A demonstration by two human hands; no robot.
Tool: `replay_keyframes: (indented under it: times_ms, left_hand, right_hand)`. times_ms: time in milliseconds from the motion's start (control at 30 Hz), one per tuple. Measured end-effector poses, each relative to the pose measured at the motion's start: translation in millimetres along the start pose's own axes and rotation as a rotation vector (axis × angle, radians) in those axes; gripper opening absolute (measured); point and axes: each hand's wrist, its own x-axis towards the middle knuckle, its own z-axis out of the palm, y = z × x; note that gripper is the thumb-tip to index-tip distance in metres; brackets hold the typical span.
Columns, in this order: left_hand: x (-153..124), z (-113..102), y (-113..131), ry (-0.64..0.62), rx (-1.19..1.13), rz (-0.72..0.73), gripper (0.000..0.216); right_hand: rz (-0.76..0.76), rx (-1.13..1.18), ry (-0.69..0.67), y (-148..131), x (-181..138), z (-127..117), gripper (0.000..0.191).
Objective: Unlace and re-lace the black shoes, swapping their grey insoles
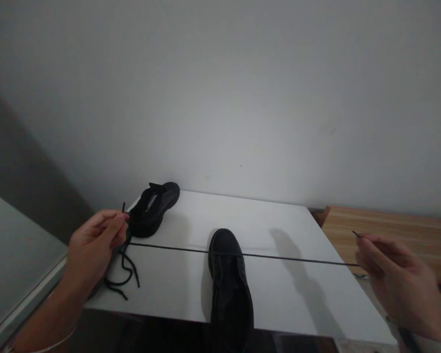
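A black shoelace (279,257) is drawn nearly straight between my two hands, crossing the front of a black shoe (226,274). The shoe's toe points away from me, and its near end is dark at the bottom edge. At the left, my left hand (97,240) pinches one end of the lace, its tip standing up above the fingers. My right hand (397,279), off to the right, pinches the other end with a short tip poking out. Whether the lace runs through the eyelets or just lies over the shoe, I cannot tell.
A second black shoe (156,208) lies at the back left of the white tabletop (183,274). Loose black laces (132,269) curl beside my left wrist, near a dark object partly hidden by it. A wood-grain surface (375,225) lies to the right; a grey wall (242,98) rises behind.
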Motion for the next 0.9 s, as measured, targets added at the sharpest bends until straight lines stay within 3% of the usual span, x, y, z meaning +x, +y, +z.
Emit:
replay_keyframes:
  times_ms: [200,367,500,633,733,900]
  left_hand:
    - [-9.8,-17.9,-34.5,0.051,0.228,-0.029,0.023]
    - [-13.9,-11.9,-29.8,-0.036,0.420,0.038,0.032]
    - [-20.7,5.1,-17.1,-0.330,0.672,0.238,0.025]
    - [-39.1,33.6,-12.2,-0.567,0.774,0.449,0.022]
    - [-55.6,55.2,-14.5,-0.692,0.811,0.541,0.021]
    - [-71.7,77.5,-21.3,-0.777,0.850,0.541,0.020]
  right_hand:
    - [-0.002,-0.113,-0.005,50.5,7.6,-23.5,0.041]
    - [-0.049,-0.383,-0.049,66.5,7.4,-15.9,0.042]
    - [-0.175,-0.573,-0.392,60.3,-8.3,8.9,0.036]
    - [-0.223,-0.693,-0.728,52.3,-35.7,44.0,0.027]
    - [-0.219,-0.650,-0.827,49.9,-54.2,68.6,0.026]
    - [-0.187,-0.590,-0.901,51.0,-70.1,93.8,0.024]
